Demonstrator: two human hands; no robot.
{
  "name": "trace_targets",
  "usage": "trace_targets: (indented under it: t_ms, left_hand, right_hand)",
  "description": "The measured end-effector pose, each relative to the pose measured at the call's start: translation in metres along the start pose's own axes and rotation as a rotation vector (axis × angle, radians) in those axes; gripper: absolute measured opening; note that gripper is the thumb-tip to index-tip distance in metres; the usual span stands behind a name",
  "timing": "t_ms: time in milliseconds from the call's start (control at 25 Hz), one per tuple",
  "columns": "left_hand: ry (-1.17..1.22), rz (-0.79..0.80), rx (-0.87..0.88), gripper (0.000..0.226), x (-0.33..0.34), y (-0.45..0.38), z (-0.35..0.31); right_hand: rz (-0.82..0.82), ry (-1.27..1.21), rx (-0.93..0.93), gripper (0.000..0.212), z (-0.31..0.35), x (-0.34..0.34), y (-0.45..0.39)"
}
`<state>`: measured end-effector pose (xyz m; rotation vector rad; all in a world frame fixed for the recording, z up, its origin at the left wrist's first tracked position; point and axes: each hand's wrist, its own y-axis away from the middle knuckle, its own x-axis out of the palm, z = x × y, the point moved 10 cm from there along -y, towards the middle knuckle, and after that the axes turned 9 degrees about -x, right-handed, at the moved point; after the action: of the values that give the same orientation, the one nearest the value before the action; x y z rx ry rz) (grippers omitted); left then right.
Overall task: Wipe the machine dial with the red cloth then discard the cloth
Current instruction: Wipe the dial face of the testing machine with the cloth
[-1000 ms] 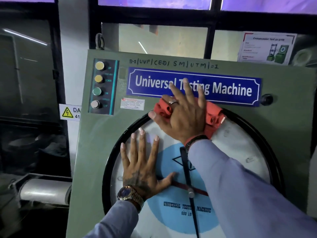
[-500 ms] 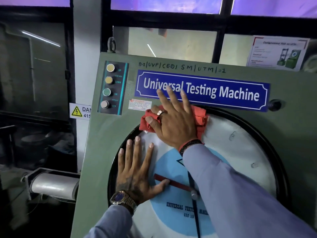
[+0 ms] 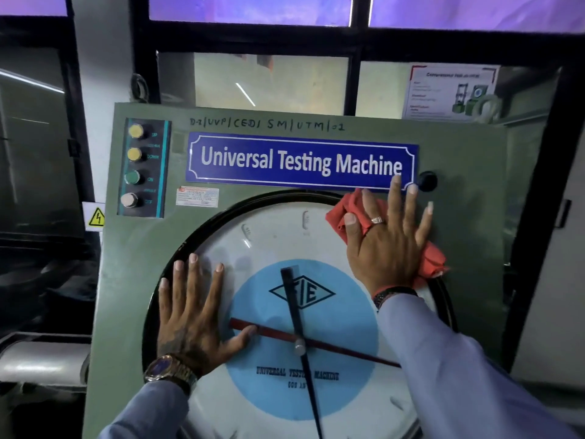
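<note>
My right hand (image 3: 387, 245) lies flat, fingers spread, palm pressing the red cloth (image 3: 345, 213) against the machine dial (image 3: 272, 236) at about one o'clock on its face; it pins the cloth rather than closing round it. The cloth is bunched, one fold sticking out past my thumb toward eleven o'clock of the hand, another poking out below the little finger at four o'clock, where it crosses the black rim (image 3: 196, 239) onto the green panel (image 3: 468, 223). My fingertips reach up past the rim and touch the lower edge of the blue nameplate (image 3: 300, 161).

My left hand (image 3: 193, 312) holds nothing: it is open and flat on the glass at nine o'clock, thumb tip beside the end of the red pointer (image 3: 332, 345). The black pointer (image 3: 296, 312) runs nearly vertical through the hub.

I see no bin or container. The dial's upper arc between my two hands, from ten to twelve o'clock, is uncovered, as is the light-blue centre disc (image 3: 342, 318). The button strip (image 3: 142, 167) sits off the rim at ten o'clock, well apart from both hands.
</note>
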<state>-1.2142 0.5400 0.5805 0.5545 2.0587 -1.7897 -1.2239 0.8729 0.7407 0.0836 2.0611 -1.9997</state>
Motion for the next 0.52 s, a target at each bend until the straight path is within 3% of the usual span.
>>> trace_targets:
  t_ms: [280, 520]
  left_hand:
    - [0.006, -0.011, -0.007, 0.126, 0.0, -0.001, 0.002]
    - [0.037, -0.068, 0.013, 0.127, -0.002, 0.0, 0.0]
  right_hand:
    - [-0.012, 0.008, -0.004, 0.068, 0.01, 0.007, -0.003]
    - [-0.014, -0.021, -0.207, 0.069, 0.095, 0.018, -0.041]
